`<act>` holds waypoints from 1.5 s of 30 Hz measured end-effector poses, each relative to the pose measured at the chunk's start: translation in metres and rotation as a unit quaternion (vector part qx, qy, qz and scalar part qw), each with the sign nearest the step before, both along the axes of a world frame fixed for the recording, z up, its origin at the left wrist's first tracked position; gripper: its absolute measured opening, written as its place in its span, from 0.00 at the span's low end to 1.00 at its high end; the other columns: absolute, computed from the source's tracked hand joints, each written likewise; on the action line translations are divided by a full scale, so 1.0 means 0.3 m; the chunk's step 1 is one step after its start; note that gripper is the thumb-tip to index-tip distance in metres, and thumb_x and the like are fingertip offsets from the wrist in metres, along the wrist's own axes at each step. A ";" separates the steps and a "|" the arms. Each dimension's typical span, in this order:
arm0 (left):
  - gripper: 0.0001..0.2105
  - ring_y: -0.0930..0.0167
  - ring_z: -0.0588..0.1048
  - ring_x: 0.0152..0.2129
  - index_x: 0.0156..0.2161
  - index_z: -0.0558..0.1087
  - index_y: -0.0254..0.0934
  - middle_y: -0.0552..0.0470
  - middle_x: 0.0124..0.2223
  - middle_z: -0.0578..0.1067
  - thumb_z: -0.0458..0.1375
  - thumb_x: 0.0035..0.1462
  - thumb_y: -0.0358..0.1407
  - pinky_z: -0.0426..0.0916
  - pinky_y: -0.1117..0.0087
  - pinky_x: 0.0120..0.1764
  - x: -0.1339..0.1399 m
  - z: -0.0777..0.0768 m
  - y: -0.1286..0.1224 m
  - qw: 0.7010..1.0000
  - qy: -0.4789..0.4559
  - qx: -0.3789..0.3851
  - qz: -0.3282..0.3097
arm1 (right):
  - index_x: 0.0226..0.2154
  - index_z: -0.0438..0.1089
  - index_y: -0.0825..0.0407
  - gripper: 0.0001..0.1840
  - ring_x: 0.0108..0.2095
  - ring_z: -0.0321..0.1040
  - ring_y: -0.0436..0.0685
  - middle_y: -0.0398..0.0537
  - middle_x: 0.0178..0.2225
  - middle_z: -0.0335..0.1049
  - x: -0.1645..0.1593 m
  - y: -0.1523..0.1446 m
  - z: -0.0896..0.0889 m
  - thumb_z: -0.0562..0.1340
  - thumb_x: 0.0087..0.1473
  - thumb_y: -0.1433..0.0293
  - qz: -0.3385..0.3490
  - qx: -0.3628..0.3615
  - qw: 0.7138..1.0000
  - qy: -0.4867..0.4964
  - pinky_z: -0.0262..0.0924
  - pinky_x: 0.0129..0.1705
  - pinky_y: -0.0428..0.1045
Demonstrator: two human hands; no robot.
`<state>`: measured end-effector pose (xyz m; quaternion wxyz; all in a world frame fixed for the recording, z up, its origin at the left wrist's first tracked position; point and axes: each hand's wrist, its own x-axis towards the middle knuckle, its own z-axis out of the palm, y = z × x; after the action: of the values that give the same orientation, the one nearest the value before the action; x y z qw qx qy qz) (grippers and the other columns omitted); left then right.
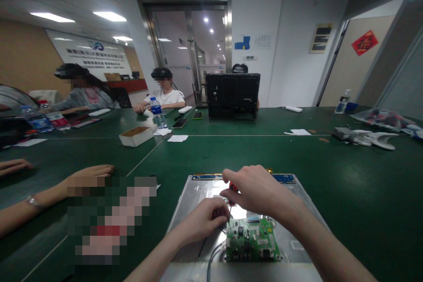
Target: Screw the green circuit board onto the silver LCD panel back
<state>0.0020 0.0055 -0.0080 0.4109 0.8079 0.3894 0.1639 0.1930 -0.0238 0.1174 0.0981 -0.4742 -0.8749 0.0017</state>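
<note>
gripping a red screwdriver (pixel 234 187) with our right hand (pixel 256 187), fingers closed, we work at the far left corner of the green board (pixel 253 238), already laid on the metal panel (pixel 194 194); our left hand (pixel 211 217) curls beside the shaft, hold unclear. that corner seems unfinished.

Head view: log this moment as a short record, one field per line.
Right hand: closed around a red-handled screwdriver
Left hand: fingers beside the screwdriver's shaft; exact grip unclear
Circuit board: green, on a metal panel
Surface: green table
Across the table: black monitor, upright, back toward the camera
</note>
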 end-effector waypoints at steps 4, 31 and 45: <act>0.06 0.69 0.70 0.30 0.35 0.73 0.34 0.52 0.33 0.74 0.55 0.52 0.29 0.63 0.72 0.33 -0.002 -0.006 0.009 1.000 -0.006 -0.005 -0.020 | 0.39 0.67 0.52 0.09 0.26 0.68 0.52 0.47 0.31 0.77 0.001 -0.011 0.006 0.61 0.54 0.69 0.028 -0.011 0.999 0.017 0.40 0.24 0.47; 0.04 0.70 0.69 0.29 0.32 0.72 0.34 0.53 0.32 0.72 0.55 0.52 0.29 0.62 0.72 0.32 0.002 -0.005 0.008 1.000 -0.013 -0.004 -0.014 | 0.37 0.67 0.51 0.07 0.26 0.69 0.53 0.45 0.30 0.76 -0.003 -0.018 0.016 0.61 0.53 0.70 0.028 -0.013 0.999 0.013 0.38 0.23 0.48; 0.02 0.68 0.70 0.31 0.32 0.71 0.34 0.53 0.33 0.74 0.55 0.52 0.28 0.63 0.71 0.34 0.003 -0.011 0.009 1.000 0.000 0.000 -0.009 | 0.39 0.67 0.52 0.08 0.26 0.69 0.53 0.46 0.31 0.76 -0.010 -0.025 0.019 0.61 0.53 0.70 0.053 -0.009 0.998 0.012 0.39 0.23 0.48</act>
<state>0.0029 0.0082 -0.0114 0.4126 0.8111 0.3823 0.1603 0.1901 -0.0314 0.1230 0.1040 -0.4282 -0.8974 0.0210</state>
